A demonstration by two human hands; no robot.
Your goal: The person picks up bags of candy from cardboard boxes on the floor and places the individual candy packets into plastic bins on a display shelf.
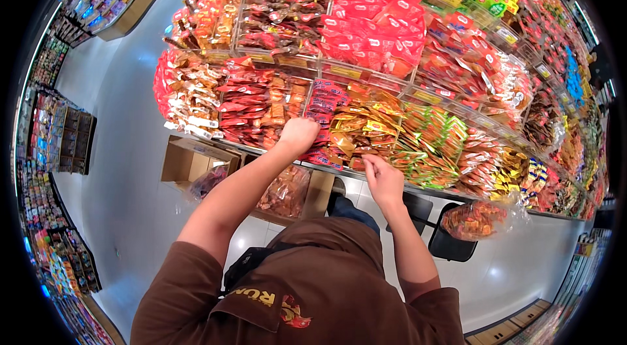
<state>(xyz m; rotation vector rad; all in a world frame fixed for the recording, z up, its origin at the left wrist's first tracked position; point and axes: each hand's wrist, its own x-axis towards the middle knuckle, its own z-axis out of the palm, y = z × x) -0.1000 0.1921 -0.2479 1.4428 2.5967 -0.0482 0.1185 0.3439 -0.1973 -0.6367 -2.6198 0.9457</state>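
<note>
My left hand (300, 134) is closed in a loose fist at the boundary between red-and-orange snack packets (251, 100) and a narrow column of purple-and-red packets (324, 104). Its fingertips are turned away, so anything inside them is hidden. At the front edge of the yellow-brown snack packets (366, 119), my right hand (384, 178) has its thumb and fingers drawn together in a pinch. What lies between those fingertips is too small to make out. Green-and-orange packets (428, 142) fill the section just right of it.
Clear dividers and yellow labels split the tiered display (372, 77). Under its front edge stand an open cardboard box (179, 162) and a bag of reddish packets (285, 191). A filled plastic bag (475, 219) rests on a black stool (452, 248) at right. Shelves (72, 139) line the left.
</note>
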